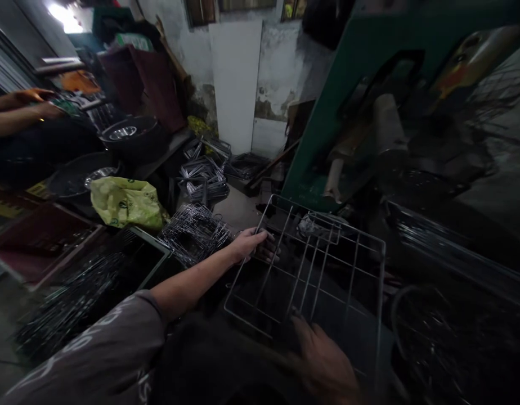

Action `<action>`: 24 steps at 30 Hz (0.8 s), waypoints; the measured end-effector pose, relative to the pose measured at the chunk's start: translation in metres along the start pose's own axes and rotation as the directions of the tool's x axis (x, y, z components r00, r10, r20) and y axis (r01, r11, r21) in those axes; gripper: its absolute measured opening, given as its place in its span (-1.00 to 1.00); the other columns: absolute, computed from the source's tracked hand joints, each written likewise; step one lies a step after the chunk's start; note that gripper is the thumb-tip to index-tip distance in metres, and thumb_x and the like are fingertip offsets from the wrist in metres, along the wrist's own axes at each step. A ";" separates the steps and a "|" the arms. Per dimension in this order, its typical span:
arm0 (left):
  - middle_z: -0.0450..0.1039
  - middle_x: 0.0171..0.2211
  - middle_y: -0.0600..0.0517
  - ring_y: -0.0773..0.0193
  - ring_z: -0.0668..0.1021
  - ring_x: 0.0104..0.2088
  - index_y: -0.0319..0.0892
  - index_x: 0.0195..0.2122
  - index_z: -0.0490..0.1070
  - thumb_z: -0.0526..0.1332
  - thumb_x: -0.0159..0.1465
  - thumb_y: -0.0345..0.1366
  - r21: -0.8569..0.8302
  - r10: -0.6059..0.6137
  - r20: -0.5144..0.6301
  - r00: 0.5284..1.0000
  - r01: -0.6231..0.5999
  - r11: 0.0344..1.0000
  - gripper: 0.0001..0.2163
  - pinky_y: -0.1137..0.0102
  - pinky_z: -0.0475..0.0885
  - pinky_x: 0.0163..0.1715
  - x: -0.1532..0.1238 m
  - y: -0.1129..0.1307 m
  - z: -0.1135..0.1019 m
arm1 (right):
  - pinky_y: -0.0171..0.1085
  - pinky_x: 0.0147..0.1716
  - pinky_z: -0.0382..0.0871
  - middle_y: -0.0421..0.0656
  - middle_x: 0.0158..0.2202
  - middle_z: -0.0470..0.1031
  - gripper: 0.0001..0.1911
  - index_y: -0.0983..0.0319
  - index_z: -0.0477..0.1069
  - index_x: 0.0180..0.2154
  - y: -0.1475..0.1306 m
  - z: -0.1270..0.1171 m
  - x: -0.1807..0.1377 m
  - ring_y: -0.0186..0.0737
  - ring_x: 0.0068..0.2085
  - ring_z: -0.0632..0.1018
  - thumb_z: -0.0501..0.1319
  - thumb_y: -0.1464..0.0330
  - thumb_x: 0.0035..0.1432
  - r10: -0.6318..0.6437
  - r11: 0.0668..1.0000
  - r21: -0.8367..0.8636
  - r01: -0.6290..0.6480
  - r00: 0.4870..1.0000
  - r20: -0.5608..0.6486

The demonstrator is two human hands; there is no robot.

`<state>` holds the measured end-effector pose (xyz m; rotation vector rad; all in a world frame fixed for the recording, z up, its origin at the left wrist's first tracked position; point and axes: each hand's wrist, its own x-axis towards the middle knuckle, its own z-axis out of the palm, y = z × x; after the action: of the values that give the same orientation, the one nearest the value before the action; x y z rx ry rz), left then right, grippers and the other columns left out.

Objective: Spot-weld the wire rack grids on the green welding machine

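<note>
- Your large rectangular rack of thin silver-grey metal wire (301,278) lies toward 5 o'clock from the middle of your view, slanting in front of your lap; the clock below is centred on it.
- Your left hand (255,245), at 10 o'clock, is clamped on the left rim, thumb over the wire and fingers beneath.
- Your right hand (325,354), between 5 and 6 o'clock, has its fingertips at the near wires; blur and shadow mean you cannot tell whether that grip is together or apart.
- To steady the rack well, seat the right hand on a firm wire and let both hands share the load, so that the open grid does not twist.
- Mind the far rim: the tall green metal machine (317,132) stands at 12 o'clock, near that edge.
- Give the left side room too, since a tangled heap of bent silver wire pieces (195,233) sits between 9 and 10 o'clock and could snag a corner.
- Farther out toward 10 o'clock lies a crumpled yellow-green plastic bag (127,202).
</note>
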<state>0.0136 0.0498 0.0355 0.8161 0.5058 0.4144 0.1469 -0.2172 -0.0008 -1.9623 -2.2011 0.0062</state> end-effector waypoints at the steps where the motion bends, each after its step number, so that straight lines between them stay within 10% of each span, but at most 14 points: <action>1: 0.56 -0.42 -0.16 0.00 0.63 -0.43 -0.26 -0.22 0.29 0.30 0.14 -0.04 -0.001 -0.004 0.007 1.000 0.004 1.000 -0.61 0.27 0.51 -0.47 0.000 0.001 0.001 | -0.18 -0.22 0.49 0.00 0.00 0.48 -0.42 0.25 0.26 0.08 0.002 0.000 0.000 -0.06 -0.15 0.54 0.08 0.46 -0.06 -0.019 1.000 0.000 0.019 1.000 -0.013; 16: 0.53 -0.47 -0.13 0.03 0.62 -0.47 -0.26 -0.24 0.30 0.29 0.12 -0.04 0.010 0.072 0.007 0.997 -0.072 0.997 -0.61 0.27 0.50 -0.48 0.036 0.021 0.015 | -0.21 -0.20 0.54 -0.03 0.04 0.47 -0.38 0.25 0.20 0.15 0.057 -0.016 0.021 -0.09 -0.10 0.55 0.11 0.47 -0.01 -0.141 0.990 -0.022 0.141 0.990 -0.012; 24: 0.54 -0.45 -0.15 0.03 0.62 -0.47 -0.25 -0.24 0.30 0.30 0.10 0.01 -0.010 0.074 0.000 0.997 -0.074 0.997 -0.58 0.27 0.50 -0.50 0.027 0.015 0.013 | -0.13 -0.04 0.47 -0.08 0.10 0.42 -0.34 0.18 0.20 0.17 0.041 -0.002 0.010 -0.07 -0.05 0.53 0.11 0.53 -0.03 -0.044 0.999 -0.021 0.045 0.998 0.033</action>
<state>0.0405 0.0660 0.0479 0.8272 0.4737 0.4849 0.1866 -0.2029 -0.0033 -1.9369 -2.2742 0.0084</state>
